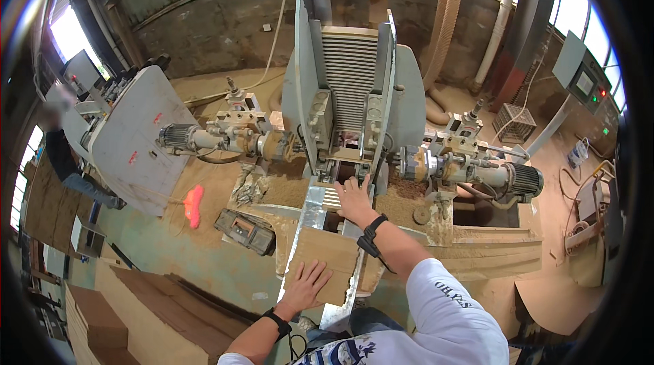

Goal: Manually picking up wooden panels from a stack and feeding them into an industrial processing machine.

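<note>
My left hand (306,284) lies flat with fingers spread on a brown cardboard sheet (330,246), which covers a narrow metal bed (310,207) running toward me. Farther forward, my right hand (355,201) reaches to the foot of a tall grey hopper machine. Its fingers are apart, and the fingertips rest near the slot under the hopper; whether they touch a part there is hard to make out. Between the upright side plates (306,58) of the hopper stands a stack of thin light strips (349,58).
Motor units flank the hopper, one on the left (204,139) and one on the right (477,173). Sawdust covers the floor around them. A grey toolbox (245,231) and an orange-red item (193,206) lie at left. Brown boards (184,304) stand near-left; a control panel (587,84) stands far right. Another person (71,161) is far left.
</note>
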Available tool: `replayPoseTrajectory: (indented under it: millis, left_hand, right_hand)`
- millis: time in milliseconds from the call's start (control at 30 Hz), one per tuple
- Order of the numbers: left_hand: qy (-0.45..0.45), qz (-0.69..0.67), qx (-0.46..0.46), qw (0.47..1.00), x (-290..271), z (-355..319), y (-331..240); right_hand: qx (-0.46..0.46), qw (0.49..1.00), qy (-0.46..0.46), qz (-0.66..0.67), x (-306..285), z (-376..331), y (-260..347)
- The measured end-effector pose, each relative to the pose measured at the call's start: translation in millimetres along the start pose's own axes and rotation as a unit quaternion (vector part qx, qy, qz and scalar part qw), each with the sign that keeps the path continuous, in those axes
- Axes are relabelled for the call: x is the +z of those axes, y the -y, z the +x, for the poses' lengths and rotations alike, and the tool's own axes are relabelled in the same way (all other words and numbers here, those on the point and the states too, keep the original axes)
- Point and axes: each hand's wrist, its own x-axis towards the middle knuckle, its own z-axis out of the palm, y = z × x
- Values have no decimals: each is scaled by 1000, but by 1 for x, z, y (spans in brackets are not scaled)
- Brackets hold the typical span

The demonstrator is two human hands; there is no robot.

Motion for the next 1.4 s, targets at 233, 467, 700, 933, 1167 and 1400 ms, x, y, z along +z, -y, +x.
replayPoseTrajectory:
  millis: [233,467,700,933,1167,1400]
  left_hand:
    - [5,-5,-2,1000,1,-1,-1]
    - [6,-6,-9,1000,3,-3,-1]
    - [0,5,8,1000,2,6,-2]
    - [12,5,-12,1000,-4,-11,8]
    - [-99,41,54,993,32,-5,0]
    - [-43,13,-9,999,11,7,-1]
  right_hand:
    - [7,998,-49,-24,5,-7,1]
    - [-3,999,-32,-9,7,-9,1]
    - [-10,998,-61,-14,10,-14,-10]
    - [-128,958,-65,249,7,-37,58]
    - [-66,978,-18,197,12,-97,72]
    - [-100,988,27,110,31,-72,65]
